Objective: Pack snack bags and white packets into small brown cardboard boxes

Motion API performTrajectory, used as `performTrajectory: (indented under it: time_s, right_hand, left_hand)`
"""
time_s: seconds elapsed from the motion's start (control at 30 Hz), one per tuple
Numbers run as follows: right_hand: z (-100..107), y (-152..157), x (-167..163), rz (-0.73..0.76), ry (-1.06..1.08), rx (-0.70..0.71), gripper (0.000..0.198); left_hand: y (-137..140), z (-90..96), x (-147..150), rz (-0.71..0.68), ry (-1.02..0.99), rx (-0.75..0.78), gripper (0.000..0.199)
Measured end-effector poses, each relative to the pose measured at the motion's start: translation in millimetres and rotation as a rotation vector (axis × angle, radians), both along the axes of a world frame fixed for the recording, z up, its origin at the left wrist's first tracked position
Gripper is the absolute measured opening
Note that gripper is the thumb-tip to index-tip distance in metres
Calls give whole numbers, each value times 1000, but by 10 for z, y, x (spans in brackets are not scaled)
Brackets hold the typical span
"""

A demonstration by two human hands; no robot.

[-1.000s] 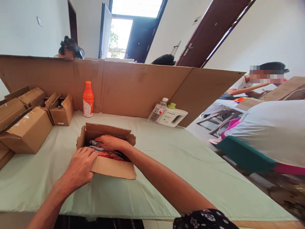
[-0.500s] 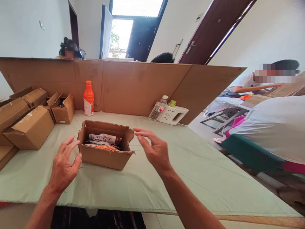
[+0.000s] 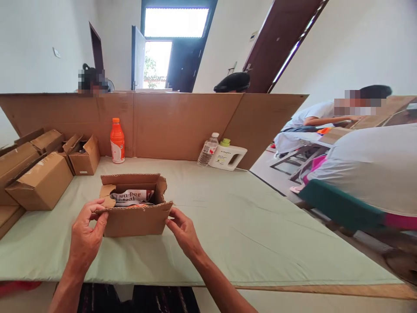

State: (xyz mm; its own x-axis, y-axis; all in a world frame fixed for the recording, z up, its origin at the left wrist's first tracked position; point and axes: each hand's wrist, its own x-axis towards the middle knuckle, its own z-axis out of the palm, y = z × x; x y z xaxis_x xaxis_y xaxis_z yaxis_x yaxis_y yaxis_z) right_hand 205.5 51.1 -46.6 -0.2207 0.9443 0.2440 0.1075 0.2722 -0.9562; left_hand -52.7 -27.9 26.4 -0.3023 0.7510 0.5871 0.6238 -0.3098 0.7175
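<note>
An open cardboard box point(image 3: 137, 222) stands in front of me on the cloth-covered table. Its left end flap is folded inward over part of the contents. Inside lie a white printed packet point(image 3: 132, 197) with "super" lettering and, mostly hidden behind the front wall, an orange one. My left hand point(image 3: 87, 230) pinches the front-left corner of the box's upper edge between thumb and fingers. At the front-right corner, my right hand point(image 3: 183, 230) grips the edge the same way, thumb towards me.
Several cardboard boxes point(image 3: 42, 180) crowd the table's left side. Along a cardboard partition point(image 3: 182, 126) stand an orange bottle point(image 3: 117, 141), a clear bottle point(image 3: 207, 151) and a white jug point(image 3: 224, 157). People sit beyond the partition and at the right, near a green chair back point(image 3: 340, 204).
Both hands, apart from the box before, now hold its front corners. The left end flap has folded inward. The box appears lower and further left, while the whole view has also shifted.
</note>
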Motion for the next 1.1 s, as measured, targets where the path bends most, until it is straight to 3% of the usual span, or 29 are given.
performTrajectory:
  time_s: [0.13, 0.27, 0.6, 1.1]
  right_hand:
    - [-156, -123, -34, 6, 0, -23, 41]
    - [-343, -190, -98, 32, -69, -45, 44]
    - [-470, -224, -137, -21, -100, 59, 45]
    - [-535, -254, -151, -155, 126, 166, 52]
  left_hand:
    - [-198, -36, -41, 147, 9, 7, 19]
    - [-213, -103, -32, 254, -50, -54, 38]
    - [-64, -200, -9, 241, -67, -90, 50]
    - [-88, -233, 12, 119, -22, -72, 35]
